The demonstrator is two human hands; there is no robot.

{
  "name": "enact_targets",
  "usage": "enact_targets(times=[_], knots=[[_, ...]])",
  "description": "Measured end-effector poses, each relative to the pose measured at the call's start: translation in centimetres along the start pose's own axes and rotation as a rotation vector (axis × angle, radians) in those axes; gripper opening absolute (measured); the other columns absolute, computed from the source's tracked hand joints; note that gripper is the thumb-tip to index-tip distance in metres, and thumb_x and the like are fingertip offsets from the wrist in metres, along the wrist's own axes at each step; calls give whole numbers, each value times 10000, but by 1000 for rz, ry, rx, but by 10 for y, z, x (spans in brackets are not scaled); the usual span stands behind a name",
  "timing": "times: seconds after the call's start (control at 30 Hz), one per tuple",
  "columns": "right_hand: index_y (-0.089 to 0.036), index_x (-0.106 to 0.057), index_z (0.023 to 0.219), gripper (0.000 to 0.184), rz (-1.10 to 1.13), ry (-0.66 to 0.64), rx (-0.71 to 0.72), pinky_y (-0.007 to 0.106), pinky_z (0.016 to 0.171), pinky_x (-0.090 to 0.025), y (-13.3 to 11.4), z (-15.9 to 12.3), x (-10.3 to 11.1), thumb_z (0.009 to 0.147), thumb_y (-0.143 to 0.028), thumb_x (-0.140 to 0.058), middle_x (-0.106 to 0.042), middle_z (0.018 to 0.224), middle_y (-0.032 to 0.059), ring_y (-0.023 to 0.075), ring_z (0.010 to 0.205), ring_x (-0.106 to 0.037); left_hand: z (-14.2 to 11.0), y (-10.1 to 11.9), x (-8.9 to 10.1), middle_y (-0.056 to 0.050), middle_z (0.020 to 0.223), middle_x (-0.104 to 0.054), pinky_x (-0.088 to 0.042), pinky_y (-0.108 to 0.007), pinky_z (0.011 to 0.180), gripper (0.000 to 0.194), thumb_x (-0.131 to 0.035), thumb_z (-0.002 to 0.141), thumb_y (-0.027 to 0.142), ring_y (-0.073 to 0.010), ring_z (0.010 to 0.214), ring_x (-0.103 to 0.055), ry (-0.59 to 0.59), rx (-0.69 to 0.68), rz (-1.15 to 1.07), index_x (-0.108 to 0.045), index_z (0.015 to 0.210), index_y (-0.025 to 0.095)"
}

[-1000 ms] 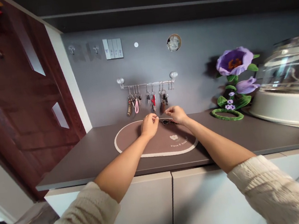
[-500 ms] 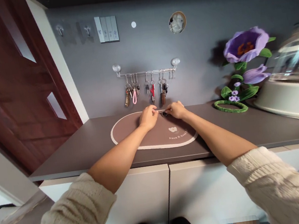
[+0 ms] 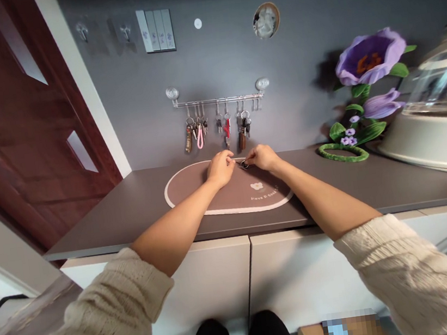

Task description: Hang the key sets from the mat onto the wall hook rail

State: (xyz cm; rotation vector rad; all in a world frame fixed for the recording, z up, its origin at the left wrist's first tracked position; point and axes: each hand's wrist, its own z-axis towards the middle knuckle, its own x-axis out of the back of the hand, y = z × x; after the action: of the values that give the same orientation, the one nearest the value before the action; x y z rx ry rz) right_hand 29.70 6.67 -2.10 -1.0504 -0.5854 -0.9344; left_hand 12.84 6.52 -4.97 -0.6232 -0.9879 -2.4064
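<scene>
Over the back part of an oval brown mat (image 3: 185, 189) with a pale rim, my two hands are close together. My right hand (image 3: 264, 159) is closed in a pinch on a small bunch of keys (image 3: 243, 165) with a ring, dark and small in this view. To its left, my left hand (image 3: 221, 169) has its fingers curled together beside the keys; what lies between its fingertips is too small to make out. Just above both hands, several key sets hang on a clear hook rail (image 3: 218, 101), among them a pink loop (image 3: 199, 136) and a red keychain (image 3: 227, 128).
A purple fabric flower (image 3: 370, 57) with a green ring base stands on the counter (image 3: 325, 187) to the right. Beyond it is a white appliance (image 3: 425, 135) with a clear cover. White cabinet doors (image 3: 205, 280) lie below, and a dark red door (image 3: 9, 135) is at left.
My view has tilted downward, bringing my legs and a cardboard box into sight. My right hand has come down onto the keys. My left hand stays beside them.
</scene>
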Motion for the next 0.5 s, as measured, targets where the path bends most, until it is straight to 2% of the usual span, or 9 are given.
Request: enact_targets(times=[0.2, 0.37, 0.5], knots=[[-167, -664, 536, 55, 227, -6, -40, 204, 544, -371, -9, -7, 7, 537, -160, -718, -595, 494, -17, 92, 514, -489, 1, 1, 0, -27, 796, -589, -415, -264, 735, 204, -512, 737, 169, -133, 750, -526, 14, 8, -13, -580, 930, 178], [-120, -655, 622, 43, 508, -92, -115, 184, 443, -336, -18, -15, 11, 615, -158, -674, -559, 461, -16, 56, 418, -425, 1, 1, 0, -25, 803, -599, -417, -256, 725, 173, -521, 746, 198, -123, 729, -526, 9, 12, -34, -588, 905, 182], [-101, -625, 649, 27, 775, -124, -207, 168, 385, -311, -25, -17, 13, 672, -87, -618, -527, 437, -15, 41, 371, -399, 1, 2, 0, -26, 793, -606, -421, -253, 699, 134, -520, 755, 229, -124, 717, -531, 50, -2, -74, -584, 859, 173]])
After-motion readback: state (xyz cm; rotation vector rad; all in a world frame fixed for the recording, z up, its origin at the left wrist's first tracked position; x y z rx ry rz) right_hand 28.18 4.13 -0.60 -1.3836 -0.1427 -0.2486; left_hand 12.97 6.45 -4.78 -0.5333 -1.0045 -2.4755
